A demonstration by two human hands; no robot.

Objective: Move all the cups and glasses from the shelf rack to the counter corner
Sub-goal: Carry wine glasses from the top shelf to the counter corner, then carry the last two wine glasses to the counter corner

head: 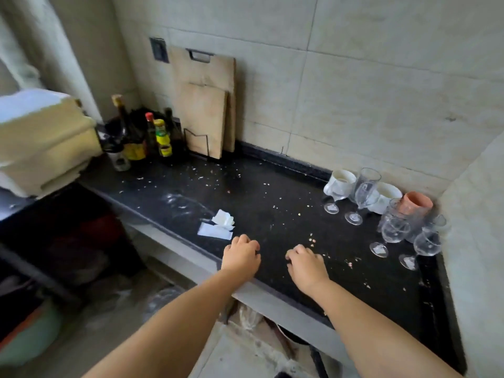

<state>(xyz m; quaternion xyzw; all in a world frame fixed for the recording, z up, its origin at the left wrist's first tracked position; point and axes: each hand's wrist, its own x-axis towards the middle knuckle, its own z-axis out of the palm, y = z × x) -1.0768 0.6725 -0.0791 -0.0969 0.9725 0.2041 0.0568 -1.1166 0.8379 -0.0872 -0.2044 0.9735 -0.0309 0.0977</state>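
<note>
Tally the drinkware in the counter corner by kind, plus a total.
Clear stemmed glasses: 4
White cups: 2
Orange cup: 1
Total: 7 clearly visible; more clear glass behind the front ones is too jumbled to count.

counter: glossy black stone | glasses: clear glass | boards: matt wood

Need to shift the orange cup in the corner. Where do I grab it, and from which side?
Grip the orange cup around its upper wall near the rim, coming down from above. It stands upright, hemmed in by wine glasses in front and walls behind and to the right, so a side approach would likely knock the stems.
</note>
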